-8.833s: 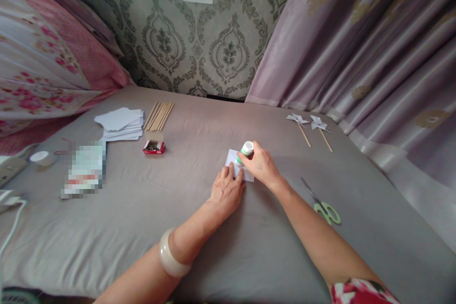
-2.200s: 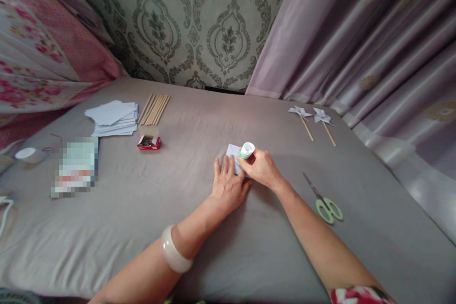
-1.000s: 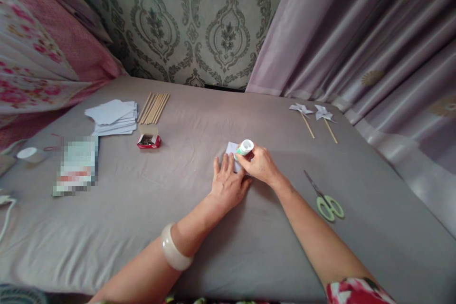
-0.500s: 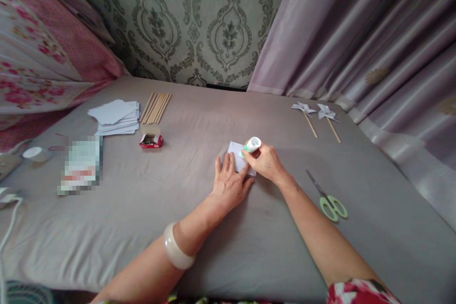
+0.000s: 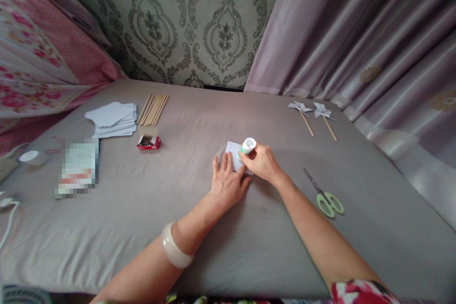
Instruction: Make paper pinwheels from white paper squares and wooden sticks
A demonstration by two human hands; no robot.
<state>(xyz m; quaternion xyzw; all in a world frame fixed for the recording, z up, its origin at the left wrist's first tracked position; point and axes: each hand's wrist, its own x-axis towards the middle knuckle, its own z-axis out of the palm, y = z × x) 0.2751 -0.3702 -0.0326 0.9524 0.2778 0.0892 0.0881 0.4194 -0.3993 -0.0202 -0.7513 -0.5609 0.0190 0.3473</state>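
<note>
A small white sheet of paper lies on the grey cloth in front of me. Across its near left part my left hand rests flat, fingers spread, pressing it down. My right hand is closed around a white and green glue stick, tilted with its lower end down at the paper. The glue stick's tip is hidden by fingers. To the right of my right forearm lie green-handled scissors.
Two paper pinwheels on sticks lie at the back right. At the back left are stacked white paper, several wooden sticks and an open red box of small metal pieces. A blurred packet and a white cap lie further left.
The glue stick and my right hand have shifted slightly over the paper. My left hand stays pressed on it. The whole view has moved a little.
</note>
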